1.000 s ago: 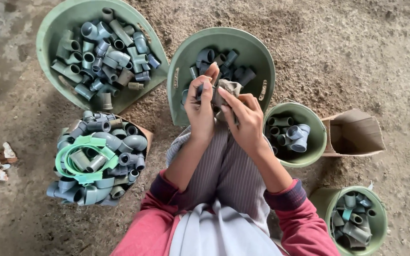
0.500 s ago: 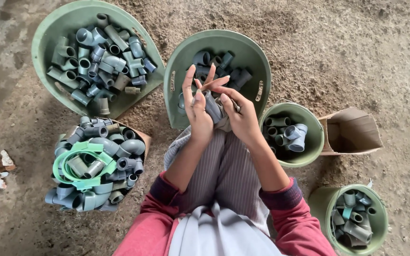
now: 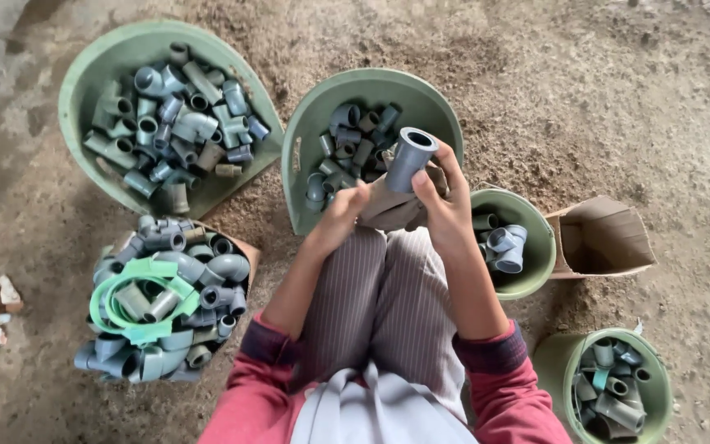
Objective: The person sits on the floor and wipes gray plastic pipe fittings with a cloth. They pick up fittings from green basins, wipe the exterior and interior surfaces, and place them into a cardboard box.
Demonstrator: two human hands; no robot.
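The right hand [image 3: 445, 210] grips a short grey pipe piece [image 3: 410, 158] above the knees; the left hand [image 3: 340, 215] pinches the tan rag [image 3: 388, 205] beneath. Wiping goes best with the piece held steady. An open brown cardboard box [image 3: 601, 238] lies at the right, beside a green bucket [image 3: 527, 247].

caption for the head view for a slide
Right hand lifts a grey pipe fitting among green tubs of fittings.

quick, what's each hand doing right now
Left hand: closed on a brownish rag, pressed against the pipe fitting.
Right hand: closed around a grey pipe fitting, held upright.
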